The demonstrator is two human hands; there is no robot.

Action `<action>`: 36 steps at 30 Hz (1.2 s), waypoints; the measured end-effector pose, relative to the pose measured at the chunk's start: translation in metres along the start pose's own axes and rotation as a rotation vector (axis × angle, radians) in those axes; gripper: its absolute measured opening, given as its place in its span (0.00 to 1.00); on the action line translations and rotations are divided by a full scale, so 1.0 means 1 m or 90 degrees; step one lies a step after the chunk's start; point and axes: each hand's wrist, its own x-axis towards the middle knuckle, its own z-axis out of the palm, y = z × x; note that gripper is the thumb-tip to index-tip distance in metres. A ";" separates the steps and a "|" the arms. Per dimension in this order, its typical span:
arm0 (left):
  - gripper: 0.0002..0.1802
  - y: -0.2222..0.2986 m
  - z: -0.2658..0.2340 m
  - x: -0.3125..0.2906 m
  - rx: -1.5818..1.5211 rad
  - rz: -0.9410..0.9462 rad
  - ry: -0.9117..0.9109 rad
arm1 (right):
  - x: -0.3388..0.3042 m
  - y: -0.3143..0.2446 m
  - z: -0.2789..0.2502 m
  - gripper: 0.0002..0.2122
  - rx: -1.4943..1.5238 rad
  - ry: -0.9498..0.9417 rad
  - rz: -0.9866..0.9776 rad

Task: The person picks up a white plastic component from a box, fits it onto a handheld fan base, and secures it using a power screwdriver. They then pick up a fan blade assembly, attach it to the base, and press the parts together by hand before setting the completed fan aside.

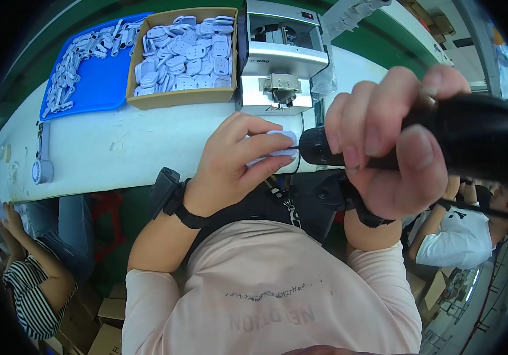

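Keeping the bit square to the white plastic housing, on the near side of the screw feeder, should help; our left hand pinches that housing with bent fingers, while our right hand curls around the black power screwdriver. We see small print on the feeder's front, none discernible on the housing.

And my left fingers hide most of the white piece! Does the driver touch it? Too small to tell! Its back end's lost at the right edge; the striped-shirted worker, cut off left!
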 end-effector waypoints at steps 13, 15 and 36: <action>0.17 0.004 0.008 -0.002 0.038 0.022 0.011 | -0.007 0.002 0.001 0.16 -0.040 0.016 0.020; 0.17 0.004 0.010 -0.002 0.040 0.020 0.018 | -0.010 0.001 0.001 0.17 -0.024 0.015 0.006; 0.23 0.012 -0.003 -0.009 0.047 -0.052 -0.003 | 0.013 0.089 -0.021 0.15 -0.123 0.185 0.115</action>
